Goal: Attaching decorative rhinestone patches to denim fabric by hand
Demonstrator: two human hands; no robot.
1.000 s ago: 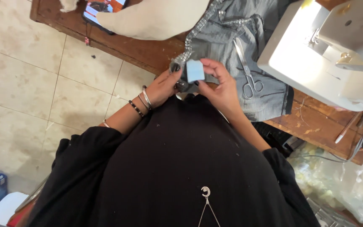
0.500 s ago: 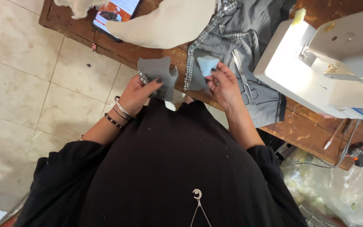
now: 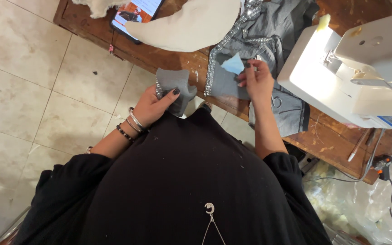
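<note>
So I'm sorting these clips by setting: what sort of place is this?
Probably a small sewing or tailoring workspace: a white sewing machine on a worn wooden table, grey cloth spread across it, and scissors lying there.

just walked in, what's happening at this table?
A person in black sits at a wooden table with a white sewing machine. The left hand grips a grey fabric piece with a studded edge. The right hand pinches a small light-blue piece over the grey garment lying on the table. A phone and a cream fabric piece lie further back.
</note>
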